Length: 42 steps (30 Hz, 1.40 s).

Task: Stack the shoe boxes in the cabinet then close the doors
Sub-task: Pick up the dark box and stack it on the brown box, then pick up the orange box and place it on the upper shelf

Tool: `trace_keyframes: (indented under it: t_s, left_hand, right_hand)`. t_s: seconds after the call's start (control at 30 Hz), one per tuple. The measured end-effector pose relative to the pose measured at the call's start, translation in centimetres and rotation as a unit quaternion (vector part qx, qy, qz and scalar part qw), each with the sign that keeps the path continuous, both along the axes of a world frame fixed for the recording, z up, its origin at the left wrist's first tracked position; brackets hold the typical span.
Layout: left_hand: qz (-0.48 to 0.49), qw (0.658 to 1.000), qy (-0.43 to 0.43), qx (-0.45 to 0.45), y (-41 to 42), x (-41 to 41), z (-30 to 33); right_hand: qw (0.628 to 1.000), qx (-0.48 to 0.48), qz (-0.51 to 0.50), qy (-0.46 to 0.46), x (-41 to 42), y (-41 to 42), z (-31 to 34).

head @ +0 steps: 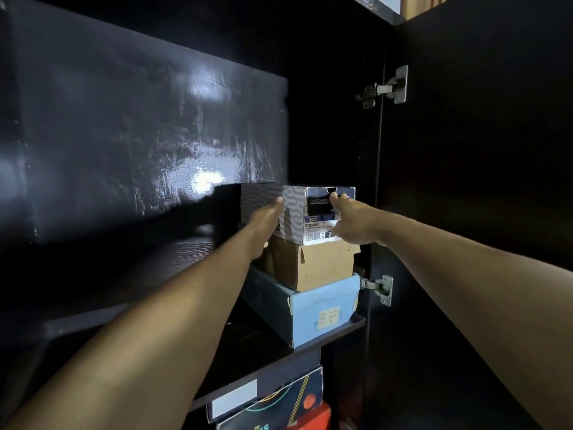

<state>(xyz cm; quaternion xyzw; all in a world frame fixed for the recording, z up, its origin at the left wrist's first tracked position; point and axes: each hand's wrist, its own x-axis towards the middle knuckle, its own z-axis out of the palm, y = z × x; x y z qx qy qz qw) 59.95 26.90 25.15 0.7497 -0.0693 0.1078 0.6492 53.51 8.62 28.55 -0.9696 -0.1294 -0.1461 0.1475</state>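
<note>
Here the grey patterned box (291,212) sat atop the brown box (313,265) and blue box (322,311) on the shelf (341,333), left hand (266,218) flat against its side, right hand (350,221) pressing its labelled end. An uneven shove could probably skew it and topple the stack.

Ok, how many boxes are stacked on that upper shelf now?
3. The light blue box sits on the shelf, the brown cardboard box on it, and the grey patterned box on top, touched by both hands. Any further back would be hidden.
</note>
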Motion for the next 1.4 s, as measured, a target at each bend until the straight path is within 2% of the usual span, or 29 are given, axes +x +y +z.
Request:
trace_keyframes:
  t_s: [0.2, 0.37, 0.7, 0.83, 0.9, 0.93, 1.0, 1.07, 1.1, 1.17, 1.27, 1.33, 1.4]
  left_hand:
    - [-0.089, 0.994, -0.017, 0.066, 0.2, -0.4, -0.4]
    - [-0.031, 0.997, -0.022, 0.064, -0.2, 0.9, -0.5]
    - [-0.012, 0.997, -0.049, 0.055, -1.1, 1.0, -1.0]
    - [0.092, 0.990, -0.066, 0.081, -3.1, 0.1, -1.4]
    - [0.177, 0.970, -0.081, 0.147, -4.5, -0.7, -1.9]
    - [0.227, 0.949, -0.104, 0.194, -5.3, -1.3, -2.3]
    - [0.314, 0.894, -0.198, 0.252, -7.3, -3.2, -3.2]
    - [0.340, 0.855, -0.295, 0.258, -9.7, -5.3, -4.2]
    - [0.323, 0.854, -0.321, 0.253, -11.1, -6.2, -4.8]
    - [0.222, 0.884, -0.322, 0.255, -14.0, -7.8, -6.1]
    - [0.025, 0.919, -0.248, 0.305, -18.6, -10.5, -8.6]
    - [-0.113, 0.918, -0.156, 0.348, -21.6, -12.9, -10.4]
    - [-0.218, 0.884, -0.064, 0.408, -24.6, -15.3, -12.7]
  right_hand:
    - [1.000, 0.012, 0.008, -0.021, 0.9, -0.2, 0.0]
    - [0.999, 0.038, 0.008, 0.000, 2.0, -0.8, -0.4]
    - [0.999, 0.039, 0.022, 0.000, 2.3, -2.1, -0.9]
    - [0.999, 0.015, 0.029, -0.010, -0.1, -3.7, -1.2]
    - [1.000, 0.009, 0.007, 0.006, -1.5, -5.4, -1.4]
    - [1.000, 0.022, -0.006, 0.016, -2.3, -6.4, -1.5]
    - [0.998, 0.046, -0.028, 0.038, -4.2, -8.6, -1.7]
    - [0.996, 0.062, -0.035, 0.062, -6.1, -10.9, -2.3]
    - [0.994, 0.069, -0.036, 0.074, -7.0, -12.2, -2.7]
    - [0.990, 0.083, -0.040, 0.102, -8.9, -14.8, -3.9]
    - [0.983, 0.090, -0.045, 0.153, -12.1, -19.0, -6.4]
    - [0.978, 0.086, -0.054, 0.184, -14.4, -21.9, -8.6]
    - [0.973, 0.072, -0.073, 0.208, -16.9, -25.1, -11.2]
